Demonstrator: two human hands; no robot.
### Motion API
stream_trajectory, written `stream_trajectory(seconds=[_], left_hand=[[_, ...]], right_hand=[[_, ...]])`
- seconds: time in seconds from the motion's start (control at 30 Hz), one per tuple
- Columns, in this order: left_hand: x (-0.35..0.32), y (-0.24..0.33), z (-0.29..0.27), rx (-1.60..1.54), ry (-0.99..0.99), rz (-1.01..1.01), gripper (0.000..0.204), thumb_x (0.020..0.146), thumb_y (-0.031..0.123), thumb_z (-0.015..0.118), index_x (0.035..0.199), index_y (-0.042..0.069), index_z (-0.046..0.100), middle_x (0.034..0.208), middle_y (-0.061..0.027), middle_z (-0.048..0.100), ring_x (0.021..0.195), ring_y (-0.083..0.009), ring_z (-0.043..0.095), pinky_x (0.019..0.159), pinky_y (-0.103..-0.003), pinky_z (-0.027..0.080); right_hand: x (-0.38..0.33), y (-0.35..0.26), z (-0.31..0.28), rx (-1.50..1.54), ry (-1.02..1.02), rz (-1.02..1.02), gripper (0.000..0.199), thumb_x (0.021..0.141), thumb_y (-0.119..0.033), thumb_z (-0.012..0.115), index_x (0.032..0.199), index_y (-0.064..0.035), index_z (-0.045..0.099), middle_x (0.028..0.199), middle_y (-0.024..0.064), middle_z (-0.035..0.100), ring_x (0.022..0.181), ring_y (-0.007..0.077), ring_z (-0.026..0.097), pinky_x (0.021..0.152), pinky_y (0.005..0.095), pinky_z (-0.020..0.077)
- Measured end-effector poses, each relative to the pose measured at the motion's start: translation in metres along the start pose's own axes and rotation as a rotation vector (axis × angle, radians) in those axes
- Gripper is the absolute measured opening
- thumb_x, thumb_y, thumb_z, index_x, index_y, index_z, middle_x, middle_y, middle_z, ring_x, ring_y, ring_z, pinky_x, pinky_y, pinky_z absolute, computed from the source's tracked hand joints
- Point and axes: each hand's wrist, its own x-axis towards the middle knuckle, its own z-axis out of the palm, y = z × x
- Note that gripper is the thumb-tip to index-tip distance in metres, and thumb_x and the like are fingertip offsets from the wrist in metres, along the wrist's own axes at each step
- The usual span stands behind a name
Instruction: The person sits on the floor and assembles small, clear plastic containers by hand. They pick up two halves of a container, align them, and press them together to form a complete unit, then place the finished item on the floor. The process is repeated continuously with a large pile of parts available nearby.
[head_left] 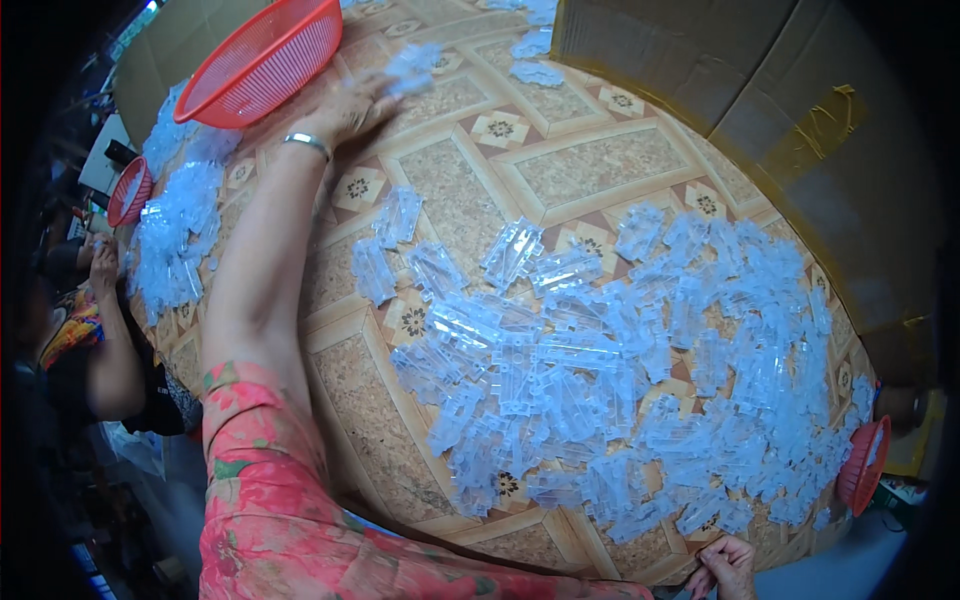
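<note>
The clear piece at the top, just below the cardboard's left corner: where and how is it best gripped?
Probably pinch the clear piece by its left end, coming from the left and near side: it seems to lie flat, that end pointing away from the cardboard, which stands close at its right.

Pink floral sleeve [262, 480], shiny silver bangle [308, 142]

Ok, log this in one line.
left hand: by large red basket, near blurred clear piece; right hand: curled at table edge; other clear pieces: scattered
</note>
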Motion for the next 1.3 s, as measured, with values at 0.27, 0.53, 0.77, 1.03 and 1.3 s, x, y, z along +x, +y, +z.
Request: stream_trajectory(seconds=[0.27,0.53,0.77,1.03,1.3], left_hand=[[0.019,0.097,-0.066,-0.694,-0.372,0.238,0.051,0.096,0.039,0.065,0.139,0.011,0.059,0.156,-0.0160,0.040,0.142,-0.0292,0.041,0.119,-0.045,0.031],[0.138,0.175,-0.005,-0.261,-0.026,0.185,0.080,0.095,0.042,0.060,0.159,0.018,0.020,0.164,-0.0161,0.020,0.152,-0.0395,0.015,0.123,-0.045,0.020],[0.129,0.181,-0.002,-0.223,-0.079,0.128,0.072,0.091,0.053,0.064,0.147,0.011,0.046,0.149,-0.0202,0.048,0.137,-0.0342,0.046,0.113,-0.042,0.037],[0.087,0.153,-0.031,-0.008,0.118,0.020,0.073,0.089,0.058,0.066,0.144,0.012,0.053,0.143,-0.0210,0.054,0.132,-0.0343,0.051,0.109,-0.041,0.040],[0.053,0.149,0.008,-0.302,-0.036,0.325,0.072,0.097,0.062,0.048,0.149,0.012,0.048,0.156,-0.0122,0.042,0.153,-0.0298,0.018,0.123,-0.040,0.022]], right_hand=[[-0.006,0.005,0.001,-0.003,-0.042,-0.121,0.014,0.099,-0.019,0.064,0.091,-0.0078,0.064,0.063,0.0088,0.069,0.040,0.0109,0.056,0.037,0.0219,0.0398],[-0.002,0.017,-0.001,0.041,-0.066,-0.175,0.015,0.100,-0.022,0.063,0.094,-0.0077,0.065,0.064,0.0068,0.069,0.041,0.0096,0.055,0.038,0.0209,0.0384],[0.000,0.020,-0.006,0.030,-0.101,-0.184,0.015,0.100,-0.022,0.063,0.095,-0.0079,0.065,0.064,0.0066,0.069,0.042,0.0093,0.056,0.038,0.0207,0.0372],[-0.006,0.018,0.000,0.024,-0.040,-0.157,0.014,0.099,-0.021,0.064,0.094,-0.0088,0.065,0.064,0.0065,0.069,0.042,0.0090,0.055,0.038,0.0210,0.0371],[0.000,0.020,-0.005,-0.045,-0.024,-0.171,0.016,0.099,-0.020,0.061,0.096,-0.0045,0.060,0.061,0.0119,0.067,0.041,0.0132,0.059,0.037,0.0224,0.0425]])
